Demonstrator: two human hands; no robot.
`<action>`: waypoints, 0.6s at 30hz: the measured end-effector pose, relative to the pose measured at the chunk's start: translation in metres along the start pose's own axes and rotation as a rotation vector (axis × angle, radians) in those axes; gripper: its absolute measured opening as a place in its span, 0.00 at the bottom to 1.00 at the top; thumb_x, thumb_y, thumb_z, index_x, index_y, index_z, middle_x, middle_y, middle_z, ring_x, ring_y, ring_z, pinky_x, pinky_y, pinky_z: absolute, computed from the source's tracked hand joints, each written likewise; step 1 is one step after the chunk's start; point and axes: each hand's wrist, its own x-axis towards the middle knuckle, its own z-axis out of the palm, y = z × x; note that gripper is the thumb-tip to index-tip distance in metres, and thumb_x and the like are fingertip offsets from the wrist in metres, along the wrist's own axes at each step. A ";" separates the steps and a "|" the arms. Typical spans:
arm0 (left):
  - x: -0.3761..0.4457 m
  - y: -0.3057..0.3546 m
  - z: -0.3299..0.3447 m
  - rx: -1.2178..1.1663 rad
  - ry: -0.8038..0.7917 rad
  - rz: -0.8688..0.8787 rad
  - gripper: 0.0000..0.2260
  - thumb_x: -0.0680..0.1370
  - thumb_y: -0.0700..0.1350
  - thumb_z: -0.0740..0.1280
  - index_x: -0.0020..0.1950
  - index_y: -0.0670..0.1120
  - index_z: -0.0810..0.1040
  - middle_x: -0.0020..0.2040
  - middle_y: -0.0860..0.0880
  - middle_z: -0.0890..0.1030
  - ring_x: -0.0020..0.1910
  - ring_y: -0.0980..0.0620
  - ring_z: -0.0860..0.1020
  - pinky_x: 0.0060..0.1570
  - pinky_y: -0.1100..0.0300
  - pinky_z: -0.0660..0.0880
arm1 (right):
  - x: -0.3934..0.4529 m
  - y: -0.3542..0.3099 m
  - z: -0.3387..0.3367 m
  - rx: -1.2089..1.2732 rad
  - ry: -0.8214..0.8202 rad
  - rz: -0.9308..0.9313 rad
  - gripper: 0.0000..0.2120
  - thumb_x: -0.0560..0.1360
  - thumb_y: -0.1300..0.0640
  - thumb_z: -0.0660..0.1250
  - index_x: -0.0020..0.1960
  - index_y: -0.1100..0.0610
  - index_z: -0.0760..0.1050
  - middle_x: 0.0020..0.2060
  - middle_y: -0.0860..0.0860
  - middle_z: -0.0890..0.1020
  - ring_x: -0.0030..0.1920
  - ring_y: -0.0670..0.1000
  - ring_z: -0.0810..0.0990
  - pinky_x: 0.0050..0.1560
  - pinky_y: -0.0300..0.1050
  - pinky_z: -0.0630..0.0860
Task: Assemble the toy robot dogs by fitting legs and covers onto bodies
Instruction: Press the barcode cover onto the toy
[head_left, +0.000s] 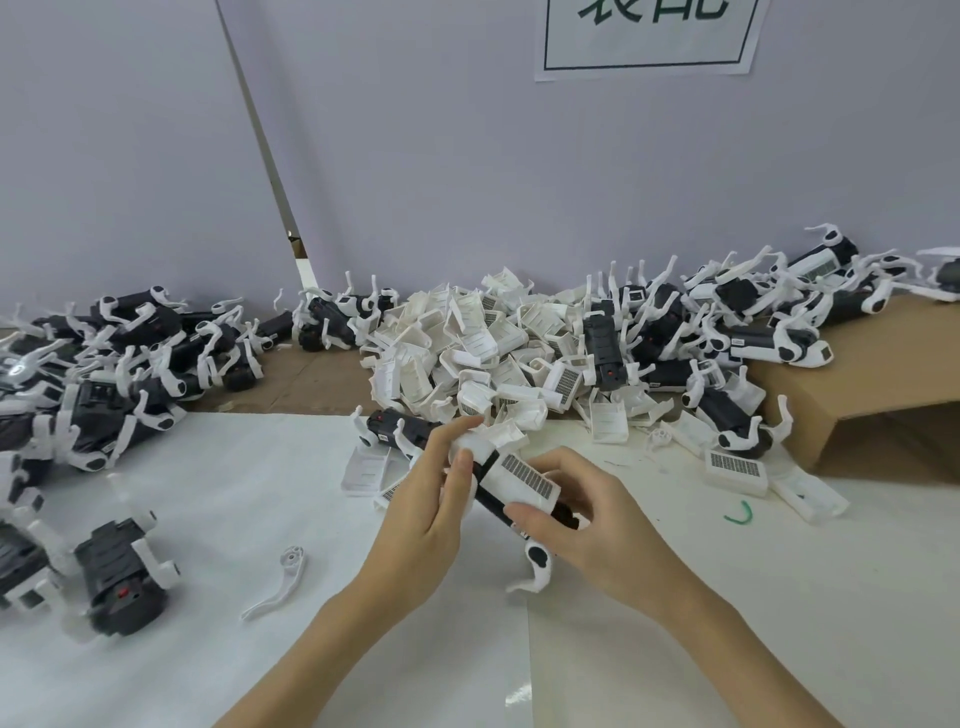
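toy dog (511, 480): held above the white table (218, 519), just in front of the cover pile (483, 348). left hand (426, 514): fingers curled round its front end. right hand (582, 525): fingers curled round its rear. loose leg (278, 582): left of the toy dog, on the table.

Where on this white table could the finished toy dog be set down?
Bare patches: the white table between the loose white leg and left dog pile; also near the green scrap. Crowded: the white cover heap.
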 end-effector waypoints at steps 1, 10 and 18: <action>0.001 0.000 -0.001 0.043 0.004 0.002 0.20 0.82 0.69 0.50 0.71 0.69 0.71 0.59 0.53 0.80 0.61 0.58 0.77 0.60 0.66 0.73 | 0.000 0.000 0.001 -0.031 0.050 -0.021 0.15 0.75 0.51 0.78 0.59 0.46 0.79 0.50 0.46 0.86 0.52 0.47 0.84 0.53 0.38 0.77; 0.003 0.005 -0.007 -0.146 -0.056 -0.028 0.21 0.78 0.61 0.71 0.69 0.60 0.75 0.61 0.56 0.84 0.63 0.54 0.81 0.62 0.61 0.77 | -0.002 0.002 0.008 -0.571 0.209 -0.406 0.25 0.71 0.53 0.81 0.66 0.49 0.78 0.56 0.42 0.75 0.58 0.48 0.76 0.57 0.44 0.76; 0.009 0.004 -0.016 -0.167 -0.033 0.074 0.22 0.77 0.55 0.76 0.70 0.55 0.78 0.65 0.53 0.82 0.68 0.50 0.79 0.64 0.62 0.76 | -0.003 0.002 0.005 -0.650 0.120 -0.289 0.37 0.72 0.29 0.70 0.74 0.48 0.70 0.59 0.37 0.75 0.65 0.42 0.71 0.65 0.37 0.69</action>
